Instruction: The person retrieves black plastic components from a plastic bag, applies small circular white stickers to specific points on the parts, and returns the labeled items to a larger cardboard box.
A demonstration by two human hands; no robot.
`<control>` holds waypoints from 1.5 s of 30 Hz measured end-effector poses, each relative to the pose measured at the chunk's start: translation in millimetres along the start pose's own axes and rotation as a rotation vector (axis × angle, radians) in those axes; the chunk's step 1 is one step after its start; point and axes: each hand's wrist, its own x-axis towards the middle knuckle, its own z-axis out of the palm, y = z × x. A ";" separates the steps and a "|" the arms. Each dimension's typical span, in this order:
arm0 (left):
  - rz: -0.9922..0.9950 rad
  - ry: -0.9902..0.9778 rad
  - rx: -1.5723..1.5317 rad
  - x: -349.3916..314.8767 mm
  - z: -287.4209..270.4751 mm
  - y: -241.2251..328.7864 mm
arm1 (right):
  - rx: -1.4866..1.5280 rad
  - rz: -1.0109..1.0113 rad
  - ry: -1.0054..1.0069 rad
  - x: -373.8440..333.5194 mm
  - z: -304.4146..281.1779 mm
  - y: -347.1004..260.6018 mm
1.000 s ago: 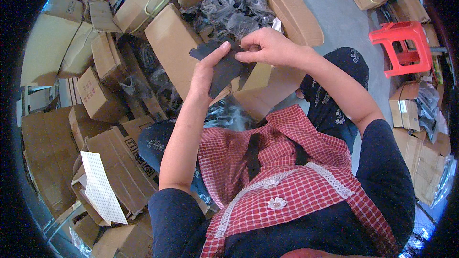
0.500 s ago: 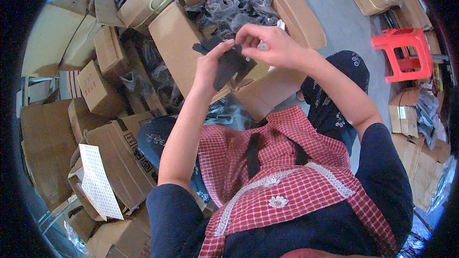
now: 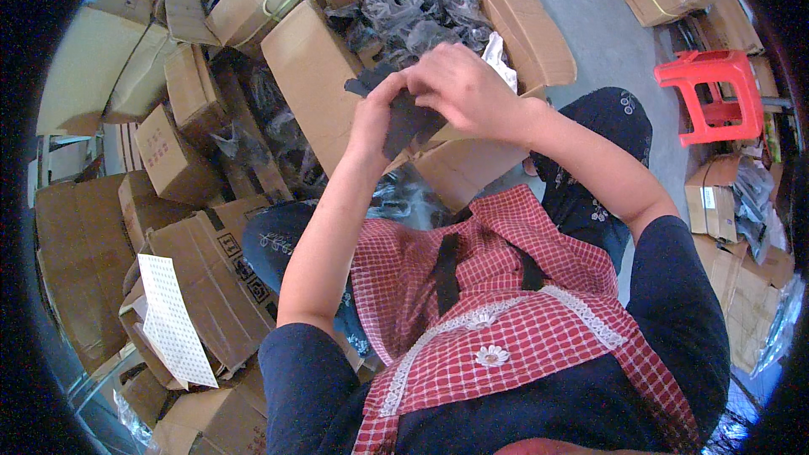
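Here, hands: left hand and right hand both pinch a dark piece.
Piece: held just in front of the open carton.
Carton: full of black bagged items.

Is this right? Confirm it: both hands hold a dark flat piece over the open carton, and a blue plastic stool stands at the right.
Wrong in one respect: the plastic stool is red, as the head view shows. Both the left hand and right hand do hold the dark flat piece over the open carton.
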 end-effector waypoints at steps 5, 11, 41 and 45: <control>0.022 0.044 0.054 -4.6 3.0 1.7 | -0.015 0.204 0.124 1.6 -6.9 26.0; 0.065 0.095 0.064 -8.6 0.4 7.8 | 0.067 0.293 0.010 -4.6 -19.3 38.9; -0.028 0.030 -0.069 7.9 -9.0 2.0 | 0.194 0.113 0.030 -9.3 -17.4 15.2; -0.087 -0.066 -0.162 8.9 -4.6 -11.7 | 0.390 0.166 -0.045 -9.6 -1.9 -3.1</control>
